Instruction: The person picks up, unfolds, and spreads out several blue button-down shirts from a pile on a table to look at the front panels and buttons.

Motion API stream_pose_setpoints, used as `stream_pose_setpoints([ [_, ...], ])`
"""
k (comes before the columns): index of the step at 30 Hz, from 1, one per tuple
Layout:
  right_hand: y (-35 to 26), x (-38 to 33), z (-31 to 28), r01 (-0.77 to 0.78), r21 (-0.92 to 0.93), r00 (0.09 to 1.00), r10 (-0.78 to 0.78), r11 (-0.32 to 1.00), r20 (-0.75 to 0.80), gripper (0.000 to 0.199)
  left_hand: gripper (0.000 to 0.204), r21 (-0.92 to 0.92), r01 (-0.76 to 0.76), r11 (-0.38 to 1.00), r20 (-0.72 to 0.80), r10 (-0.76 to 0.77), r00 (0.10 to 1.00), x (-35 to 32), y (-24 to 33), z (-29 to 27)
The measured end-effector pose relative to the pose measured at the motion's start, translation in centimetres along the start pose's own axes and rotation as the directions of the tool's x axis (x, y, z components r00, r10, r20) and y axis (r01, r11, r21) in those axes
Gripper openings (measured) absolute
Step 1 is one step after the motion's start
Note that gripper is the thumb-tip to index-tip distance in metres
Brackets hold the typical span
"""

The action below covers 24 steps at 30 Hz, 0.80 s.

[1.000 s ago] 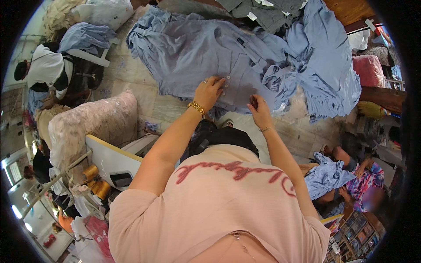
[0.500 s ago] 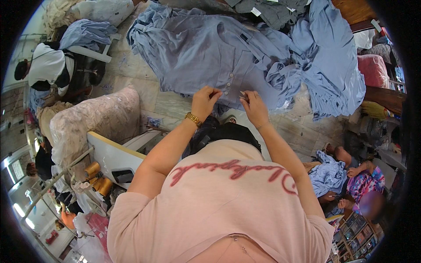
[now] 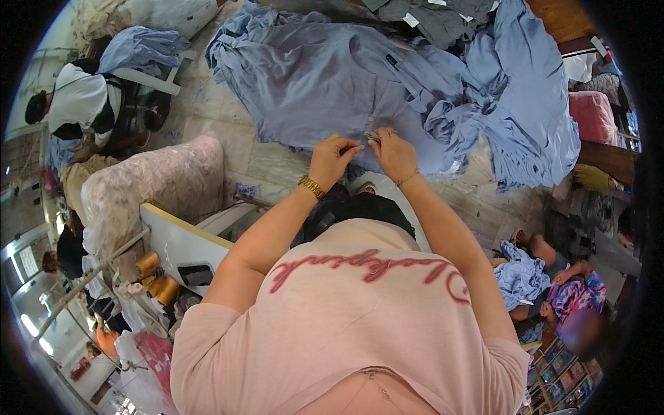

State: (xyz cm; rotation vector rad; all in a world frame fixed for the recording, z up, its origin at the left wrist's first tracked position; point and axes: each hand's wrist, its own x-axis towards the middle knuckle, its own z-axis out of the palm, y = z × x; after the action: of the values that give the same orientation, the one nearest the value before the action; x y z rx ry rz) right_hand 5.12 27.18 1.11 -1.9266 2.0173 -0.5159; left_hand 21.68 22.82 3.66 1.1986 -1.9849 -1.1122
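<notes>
A blue buttoned garment (image 3: 311, 83) lies spread before me, its button placket running toward my hands. At the garment's near edge, the thumb and fingers of my left hand (image 3: 332, 162) are pinched together beside the placket. My right hand (image 3: 395, 155) is closed just right of it, near a pale button (image 3: 371, 120). Between its thumb and forefinger shows a small metallic-looking tool (image 3: 372, 136), too small to name for sure. The fingertips of both hands are close but apart. More crumpled blue garments (image 3: 515, 104) lie to the right.
Dark grey cloth with white tags (image 3: 439, 26) lies at the far side. A bulging plastic-wrapped bundle (image 3: 155, 180) and a white board with a yellow edge (image 3: 180, 238) stand left. One person (image 3: 83, 104) works far left; another (image 3: 574, 294), with blue cloth, sits at right.
My left hand has shifted slightly right and down. My right hand has moved slightly up and left, its fingertips now over the placket's lower buttons, with the small tool more visible.
</notes>
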Motion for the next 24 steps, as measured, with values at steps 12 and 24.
stream_pose_setpoints([
  [12, 2.2, -3.4, -1.6, 0.030, 0.134, 0.961, -0.066, 0.990, 0.269, 0.028, 0.016, 0.596, -0.217, 0.773, 0.648, -0.304, 0.698, -2.7, -5.8, -2.9],
  [24, 1.9, -4.7, -0.5, -0.086, 0.258, 0.976, 0.029, 0.962, 0.217, 0.026, 0.010, 0.321, -0.202, 0.925, 0.159, 0.158, 0.975, 1.3, -2.4, 2.9],
])
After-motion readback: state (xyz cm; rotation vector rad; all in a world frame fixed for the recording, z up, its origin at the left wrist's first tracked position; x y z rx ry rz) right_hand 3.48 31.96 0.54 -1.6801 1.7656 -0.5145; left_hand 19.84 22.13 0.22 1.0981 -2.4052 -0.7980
